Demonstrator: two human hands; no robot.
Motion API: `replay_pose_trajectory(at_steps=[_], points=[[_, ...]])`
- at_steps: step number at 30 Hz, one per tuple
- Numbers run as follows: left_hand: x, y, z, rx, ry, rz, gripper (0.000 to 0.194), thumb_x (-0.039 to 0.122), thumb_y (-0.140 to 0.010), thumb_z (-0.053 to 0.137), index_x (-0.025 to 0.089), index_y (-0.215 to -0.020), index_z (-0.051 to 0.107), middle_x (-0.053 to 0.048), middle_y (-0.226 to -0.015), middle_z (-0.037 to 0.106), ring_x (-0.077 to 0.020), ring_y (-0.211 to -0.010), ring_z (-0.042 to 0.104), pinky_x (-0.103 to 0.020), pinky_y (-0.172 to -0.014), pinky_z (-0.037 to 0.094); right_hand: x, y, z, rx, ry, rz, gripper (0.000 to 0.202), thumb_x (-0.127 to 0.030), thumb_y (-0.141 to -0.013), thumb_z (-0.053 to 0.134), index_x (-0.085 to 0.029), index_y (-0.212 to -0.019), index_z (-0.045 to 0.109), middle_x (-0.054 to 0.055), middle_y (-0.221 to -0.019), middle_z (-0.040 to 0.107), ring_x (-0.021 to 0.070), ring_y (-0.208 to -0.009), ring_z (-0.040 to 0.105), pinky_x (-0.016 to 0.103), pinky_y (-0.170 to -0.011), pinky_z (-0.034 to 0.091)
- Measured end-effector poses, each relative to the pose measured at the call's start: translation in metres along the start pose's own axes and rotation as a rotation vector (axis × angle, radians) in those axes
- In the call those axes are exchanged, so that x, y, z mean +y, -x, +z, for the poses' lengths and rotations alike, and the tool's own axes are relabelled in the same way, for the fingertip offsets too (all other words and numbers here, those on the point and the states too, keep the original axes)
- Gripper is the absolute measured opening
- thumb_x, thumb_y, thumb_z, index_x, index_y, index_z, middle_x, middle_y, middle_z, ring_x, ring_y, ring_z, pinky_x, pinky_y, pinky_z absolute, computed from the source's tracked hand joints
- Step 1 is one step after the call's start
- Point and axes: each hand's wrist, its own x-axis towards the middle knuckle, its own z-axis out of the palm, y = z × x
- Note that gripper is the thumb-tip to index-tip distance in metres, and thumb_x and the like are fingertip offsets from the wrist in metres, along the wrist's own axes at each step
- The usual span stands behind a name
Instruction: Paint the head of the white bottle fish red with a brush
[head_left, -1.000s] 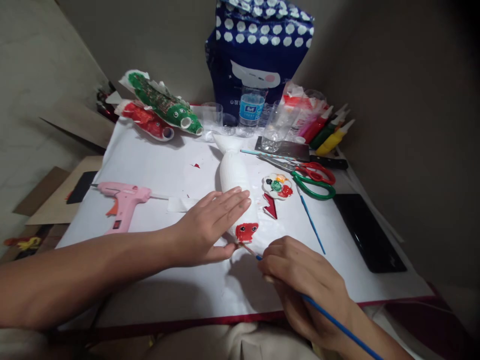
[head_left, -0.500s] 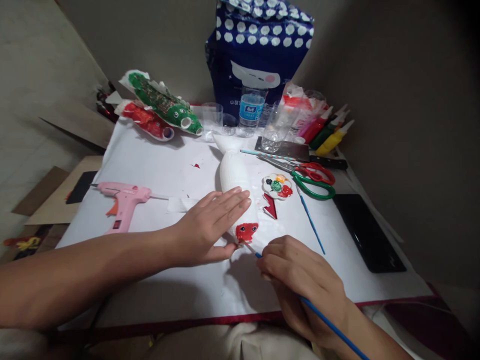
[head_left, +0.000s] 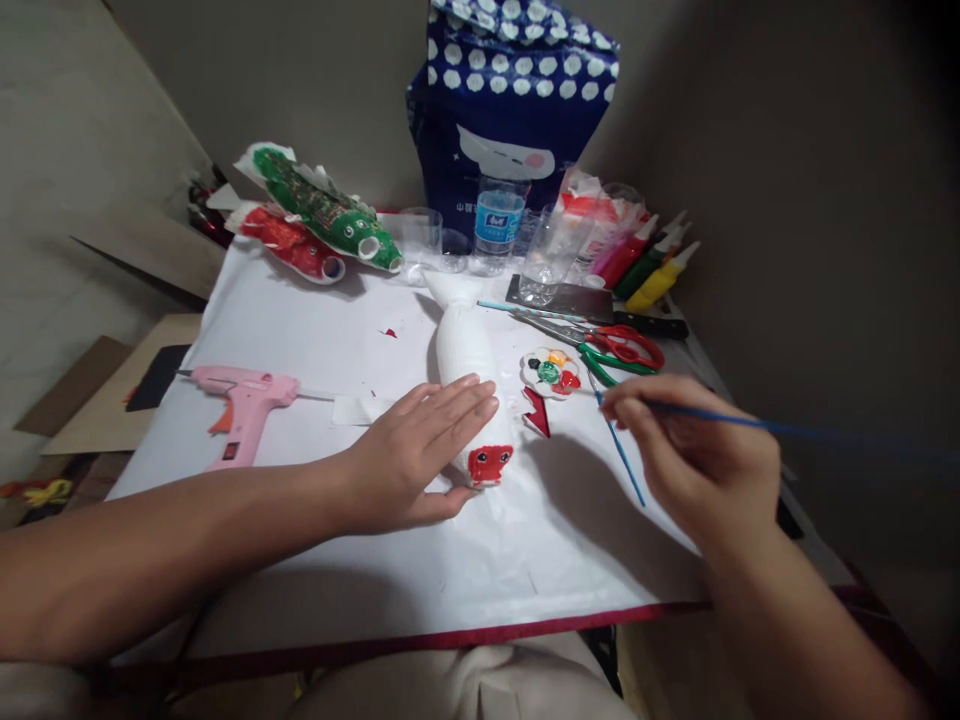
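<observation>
A white fish figure [head_left: 462, 345] lies on the table, tail away from me. Its near end has a red painted face [head_left: 490, 464] with two black-and-white eyes. My left hand [head_left: 420, 450] holds it, fingers laid across the body and thumb by the snout. In my right hand [head_left: 705, 465], pinched between thumb and fingers, is a blue-handled paintbrush [head_left: 709, 414]. The brush's tip is at the red paint on a small flower-shaped palette [head_left: 531, 382], which also bears black, green, orange and white. A red scrap [head_left: 537, 414] lies beside the palette.
At left lies a pink glue gun [head_left: 247, 395]; behind it are a green fish [head_left: 330, 215] and a red fish [head_left: 281, 240]. Scissors [head_left: 630, 345], a cleaver [head_left: 585, 297], a second blue brush [head_left: 628, 465], clear cups [head_left: 551, 255] and paint bottles [head_left: 664, 280] occupy the right and back.
My right hand has moved with the paintbrush from the fish's red face up and right to the palette. My left hand stays on the fish.
</observation>
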Motion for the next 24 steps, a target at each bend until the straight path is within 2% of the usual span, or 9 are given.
replay_pose_trajectory(at_steps=[2,5,11,15,17,20,21,24], points=[[-0.001,0.0,0.0,0.008,0.007,0.003,0.08,0.03,-0.092,0.064,0.008,-0.16,0.029,-0.025,-0.156,0.051,-0.0341,-0.151,0.043,-0.05,-0.115,0.045,0.026,-0.006,-0.001,0.041,0.103,0.105,0.005,-0.022,-0.095,0.066,-0.023,-0.093,0.071,0.003,-0.085,0.076,0.016,-0.068,0.069,0.026,-0.057,0.05],[-0.001,0.0,0.001,0.01,0.022,0.013,0.081,0.03,-0.091,0.065,0.007,-0.161,0.029,-0.026,-0.156,0.051,-0.0354,-0.151,0.043,-0.051,-0.114,0.045,0.05,-0.007,0.003,0.0,0.2,0.151,0.011,-0.027,-0.095,0.063,-0.022,-0.093,0.072,0.004,-0.081,0.076,0.016,-0.061,0.067,0.026,-0.049,0.045],[0.0,0.0,-0.002,-0.02,0.026,-0.005,0.087,0.028,-0.09,0.067,0.009,-0.163,0.024,-0.026,-0.157,0.049,-0.0366,-0.151,0.043,-0.052,-0.115,0.044,0.057,-0.003,0.008,-0.063,0.246,0.165,0.012,-0.027,-0.094,0.061,-0.02,-0.091,0.071,0.003,-0.074,0.075,0.0145,-0.055,0.062,0.027,-0.052,0.044],[0.001,0.0,-0.004,-0.051,0.042,-0.02,0.089,0.028,-0.091,0.067,0.012,-0.165,0.02,-0.026,-0.159,0.047,-0.0372,-0.152,0.042,-0.053,-0.116,0.043,0.058,-0.005,0.007,-0.06,0.241,0.171,0.012,-0.026,-0.095,0.061,-0.02,-0.091,0.071,0.004,-0.078,0.076,0.0148,-0.057,0.064,0.027,-0.053,0.045],[0.001,0.0,-0.004,-0.049,0.045,-0.022,0.087,0.029,-0.092,0.066,0.012,-0.164,0.022,-0.025,-0.159,0.047,-0.0371,-0.152,0.041,-0.053,-0.117,0.043,0.052,-0.003,0.005,0.002,0.208,0.168,0.011,-0.026,-0.095,0.062,-0.021,-0.094,0.071,0.005,-0.082,0.076,0.0158,-0.06,0.066,0.027,-0.052,0.046],[0.001,-0.001,-0.004,-0.037,0.046,-0.021,0.084,0.029,-0.093,0.066,0.012,-0.164,0.024,-0.025,-0.158,0.049,-0.0365,-0.152,0.042,-0.053,-0.118,0.042,0.026,0.009,0.001,0.128,0.119,0.133,0.008,-0.022,-0.096,0.064,-0.023,-0.098,0.072,0.005,-0.089,0.076,0.0186,-0.074,0.071,0.029,-0.059,0.052],[0.001,-0.001,-0.004,-0.034,0.046,-0.021,0.084,0.03,-0.094,0.066,0.012,-0.164,0.024,-0.025,-0.158,0.049,-0.0363,-0.152,0.042,-0.053,-0.118,0.042,0.014,0.015,-0.001,0.131,0.085,0.101,0.009,-0.019,-0.095,0.066,-0.024,-0.098,0.072,0.004,-0.089,0.076,0.0187,-0.076,0.072,0.03,-0.065,0.055],[0.001,-0.001,-0.004,-0.028,0.041,-0.019,0.081,0.031,-0.095,0.064,0.013,-0.163,0.024,-0.025,-0.157,0.05,-0.0353,-0.152,0.041,-0.053,-0.118,0.042,-0.022,0.037,0.0,0.006,-0.123,0.045,0.021,-0.006,-0.094,0.061,-0.024,-0.102,0.07,0.005,-0.09,0.075,0.0188,-0.082,0.072,0.032,-0.074,0.059]])
